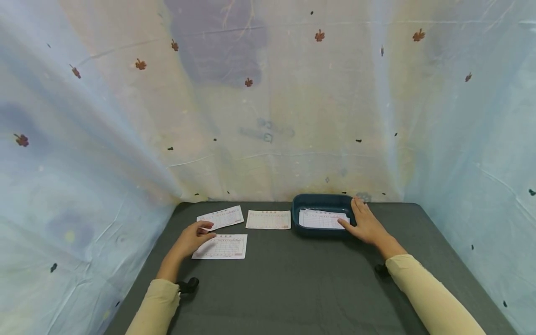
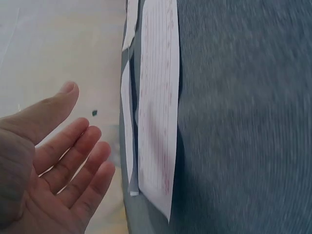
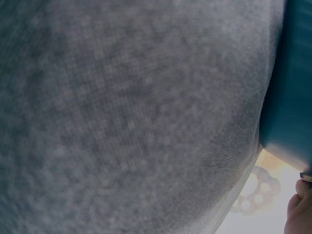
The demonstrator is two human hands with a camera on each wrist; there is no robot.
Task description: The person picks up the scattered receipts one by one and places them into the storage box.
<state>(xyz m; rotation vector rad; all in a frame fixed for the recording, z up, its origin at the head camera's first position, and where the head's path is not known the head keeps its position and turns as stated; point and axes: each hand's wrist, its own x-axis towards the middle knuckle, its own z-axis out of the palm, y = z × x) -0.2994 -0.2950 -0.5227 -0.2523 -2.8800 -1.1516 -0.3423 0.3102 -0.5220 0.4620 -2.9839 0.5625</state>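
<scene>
My left hand (image 1: 193,238) hovers with loosely bent, parted fingers over the left ends of two printed paper slips, holding nothing. In the left wrist view its palm and fingertips (image 2: 101,151) are apart from the paper. The nearer white slip (image 1: 226,246) lies flat in the head view; the farther white slip (image 1: 226,217) lies at an angle behind it. My right hand (image 1: 368,224) rests at the right rim of a dark blue plastic basket (image 1: 322,233), fingers fairly straight and thumb reaching inward over a pile of slips (image 1: 320,218).
A cream printed slip (image 1: 268,220) lies between the white slips and the basket. All sit near the back edge of a dark grey table (image 1: 284,284). A patterned curtain (image 1: 276,116) hangs behind and along both sides.
</scene>
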